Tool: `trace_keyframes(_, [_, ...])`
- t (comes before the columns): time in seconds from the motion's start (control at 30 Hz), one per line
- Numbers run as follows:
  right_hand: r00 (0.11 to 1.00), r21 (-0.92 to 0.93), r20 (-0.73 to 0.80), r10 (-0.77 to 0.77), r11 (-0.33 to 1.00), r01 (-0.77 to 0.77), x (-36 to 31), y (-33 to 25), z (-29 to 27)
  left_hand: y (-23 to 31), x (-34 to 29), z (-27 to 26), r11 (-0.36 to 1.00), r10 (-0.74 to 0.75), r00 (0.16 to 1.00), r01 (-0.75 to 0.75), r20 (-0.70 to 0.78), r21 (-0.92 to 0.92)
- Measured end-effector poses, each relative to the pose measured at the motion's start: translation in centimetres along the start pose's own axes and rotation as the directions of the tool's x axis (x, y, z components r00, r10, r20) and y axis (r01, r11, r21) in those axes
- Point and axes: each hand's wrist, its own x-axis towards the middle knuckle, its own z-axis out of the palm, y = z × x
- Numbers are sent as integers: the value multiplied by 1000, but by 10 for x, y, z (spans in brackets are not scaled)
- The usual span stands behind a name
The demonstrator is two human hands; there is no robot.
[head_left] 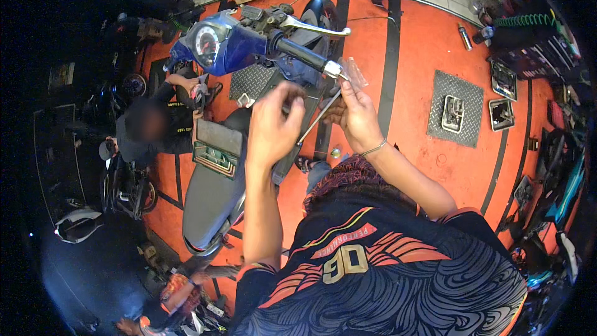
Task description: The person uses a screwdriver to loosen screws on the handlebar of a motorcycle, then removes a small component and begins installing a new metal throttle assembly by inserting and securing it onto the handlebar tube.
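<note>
My right hand [359, 118] pinches a thin metal rod, which looks like a long hex key [318, 118], at the outer end of a scooter's handlebar grip [301, 55]. The rod slants down and left from my fingertips. A silver bar end [333, 68] caps the dark grip, and a clear plastic piece [354, 73] shows just beyond it. My left hand [277, 121] is raised left of the rod, fingers bent and thumb apart, slightly blurred, with nothing visible in it. Above the grip is a silver brake lever [317, 27]; the blue scooter front [230, 43] carries a round gauge [207, 40].
On the scooter's seat [208, 211] rests a case of L-shaped keys [216, 158]. To the left, a co-worker [149, 124] crouches beside the scooter. Metal trays [453, 114] of parts lie at right, near a tool cabinet [547, 50]. A spray can [465, 37] is on the orange floor.
</note>
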Motion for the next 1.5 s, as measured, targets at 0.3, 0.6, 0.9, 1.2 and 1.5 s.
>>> trace_keyframes(0.3, [998, 20, -46, -38, 999, 39, -1, 12, 45, -38, 94, 24, 666, 405, 817, -571, 412, 479])
trace_keyframes(0.6, [805, -894, 102, -585, 300, 332, 54, 66, -38, -51, 110, 35, 580, 427, 769, -636, 475, 509])
trace_keyframes(0.9, [680, -805, 25, -733, 389, 448, 73, -56, -43, -58, 108, 35, 661, 513, 778, -627, 362, 412])
trace_keyframes(1.2, [667, -753, 146, -730, 355, 554, 23, -17, -6, -53, 107, 28, 755, 537, 793, -604, 288, 254])
trace_keyframes(1.5, [762, -830, 161, -628, 331, 448, -1, -61, -31, -43, 106, 24, 767, 482, 785, -593, 389, 246])
